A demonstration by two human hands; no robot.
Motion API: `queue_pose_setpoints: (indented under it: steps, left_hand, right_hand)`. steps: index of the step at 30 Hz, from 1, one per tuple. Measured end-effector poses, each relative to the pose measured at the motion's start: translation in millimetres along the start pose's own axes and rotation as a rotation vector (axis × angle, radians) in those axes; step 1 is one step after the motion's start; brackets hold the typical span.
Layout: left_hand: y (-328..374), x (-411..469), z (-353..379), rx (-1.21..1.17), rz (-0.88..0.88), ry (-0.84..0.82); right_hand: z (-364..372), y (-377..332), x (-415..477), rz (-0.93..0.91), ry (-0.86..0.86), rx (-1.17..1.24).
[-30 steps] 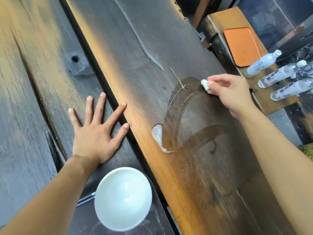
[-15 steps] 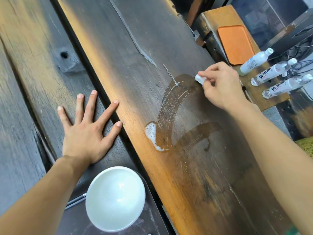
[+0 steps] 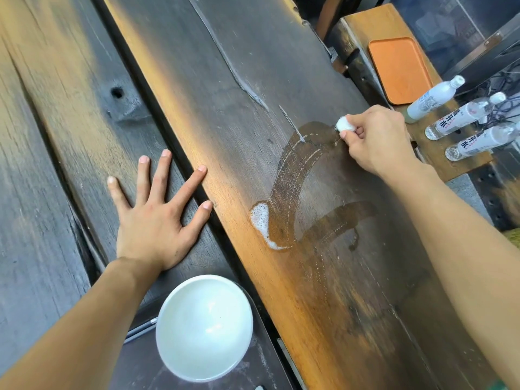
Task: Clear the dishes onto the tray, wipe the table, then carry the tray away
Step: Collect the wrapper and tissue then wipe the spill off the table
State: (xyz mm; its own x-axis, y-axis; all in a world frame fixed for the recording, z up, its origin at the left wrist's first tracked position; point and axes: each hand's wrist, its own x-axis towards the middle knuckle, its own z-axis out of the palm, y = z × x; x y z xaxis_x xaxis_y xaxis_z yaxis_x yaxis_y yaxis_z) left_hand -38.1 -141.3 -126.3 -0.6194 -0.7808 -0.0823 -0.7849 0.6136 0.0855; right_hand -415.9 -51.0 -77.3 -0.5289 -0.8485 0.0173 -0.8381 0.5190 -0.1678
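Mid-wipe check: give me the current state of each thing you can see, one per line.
Left hand: flat on the table, fingers spread, holding nothing.
Right hand: pinching a small white wad against the table.
Table: wet streaks, a patch of foam still on it.
White bowl: upright, looks empty, on a dark tray.
Orange tray: empty.
Three bottles: capped, upright.

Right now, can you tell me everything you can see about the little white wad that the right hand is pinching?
The small white wad looks like a soft, crumpled ball of tissue or cloth; which one is hard to tell. Only its rounded end shows, poking out from the fingertips of the right hand that pinch it. It presses on the dark wooden tabletop at the top end of a curved wet streak, which has white foam at its other end.
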Motion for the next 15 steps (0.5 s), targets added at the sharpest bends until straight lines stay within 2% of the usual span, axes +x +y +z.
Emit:
queue_pose_setpoints:
  steps: [6,9,12,14,15]
  left_hand:
    - [-1,1,1,0.0,0.002,0.007]
    - [-1,0,2,0.0,0.006,0.012]
    - [-1,0,3,0.003,0.008,0.013]
    - [-1,0,2,0.003,0.005,0.014]
    - [-1,0,2,0.002,0.006,0.013]
  right_hand:
    - [1,-7,-9,0.012,0.027,0.129]
    - [-3,-29,-42,-0.196,0.019,0.218]
    - [-5,-52,-85,-0.555,-0.16,0.311]
    - [-4,-53,-93,-0.617,-0.259,0.373]
    - [-6,-48,-87,-0.553,-0.208,0.427]
